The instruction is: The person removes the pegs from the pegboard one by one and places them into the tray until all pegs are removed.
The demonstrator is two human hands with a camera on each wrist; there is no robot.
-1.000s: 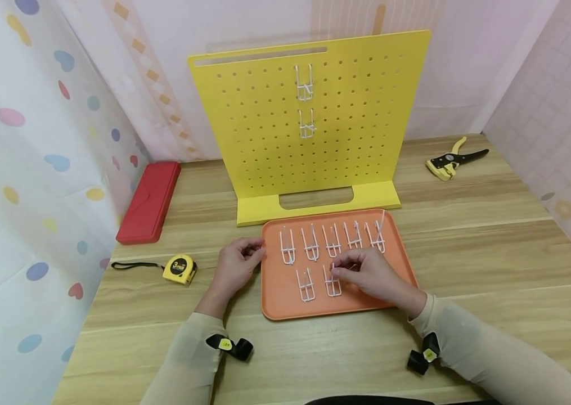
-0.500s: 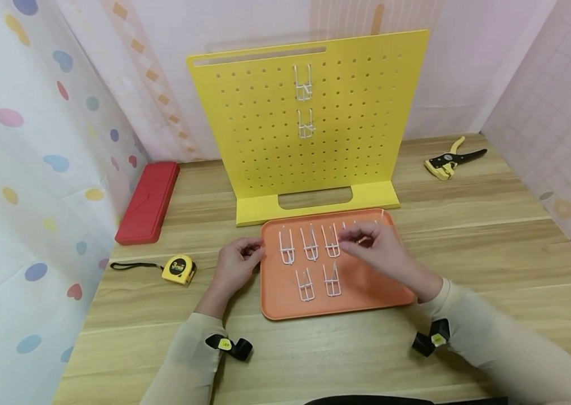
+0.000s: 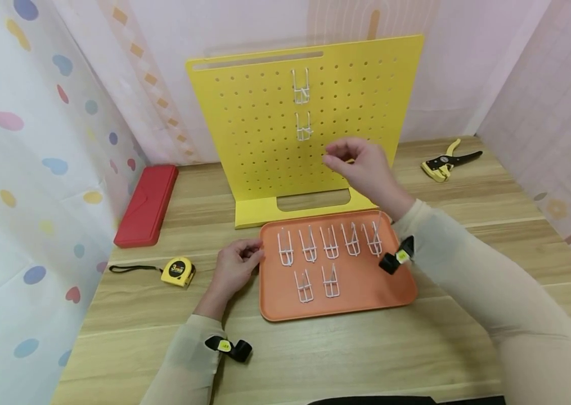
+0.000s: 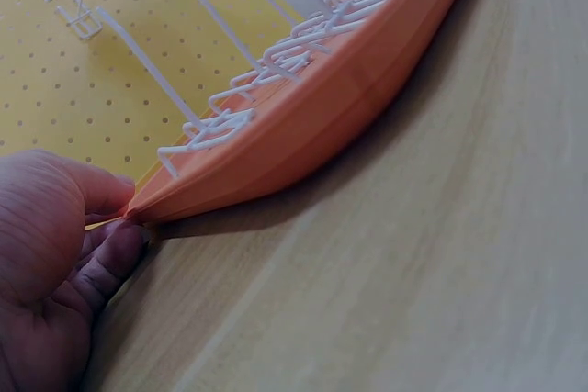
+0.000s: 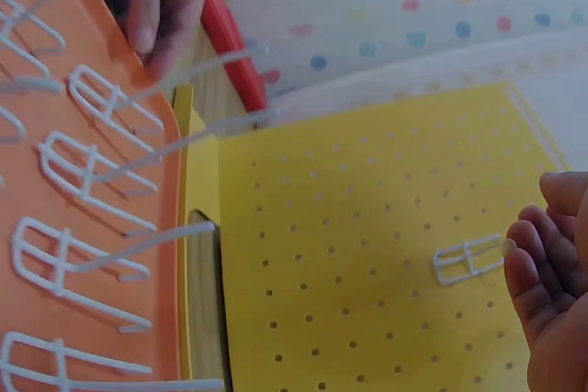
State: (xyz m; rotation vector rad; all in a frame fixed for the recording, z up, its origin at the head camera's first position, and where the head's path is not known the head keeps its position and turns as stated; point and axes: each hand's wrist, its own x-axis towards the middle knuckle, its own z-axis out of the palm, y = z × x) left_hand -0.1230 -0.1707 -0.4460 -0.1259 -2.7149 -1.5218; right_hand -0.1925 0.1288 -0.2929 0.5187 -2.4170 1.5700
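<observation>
My left hand [image 3: 237, 267] pinches the left rim of the orange tray [image 3: 361, 289] between thumb and fingers; the left wrist view shows the grip [image 4: 60, 245] at its edge. Several white wire hooks [image 3: 331, 242] lie in a back row on the tray, and two more [image 3: 331, 284] lie in front. My right hand [image 3: 363, 166] is raised before the yellow pegboard [image 3: 265, 157], fingers loosely bent, with nothing seen between them. Above and left of it, two white hooks [image 3: 303, 132] hang on the board, one over the other. In the right wrist view, a hung hook [image 5: 467, 259] shows beside the fingertips.
A red case [image 3: 145, 205] lies at the left, with a yellow tape measure [image 3: 178, 271] and its black strap nearer the front. A yellow and black wire stripper [image 3: 444, 162] lies at the back right. The pegboard's foot [image 3: 255, 211] stands just behind the tray.
My right hand has left the front hook, passed over the back row and risen to the pegboard. The hooks on the tray look unmoved. My left hand stays on the rim.
</observation>
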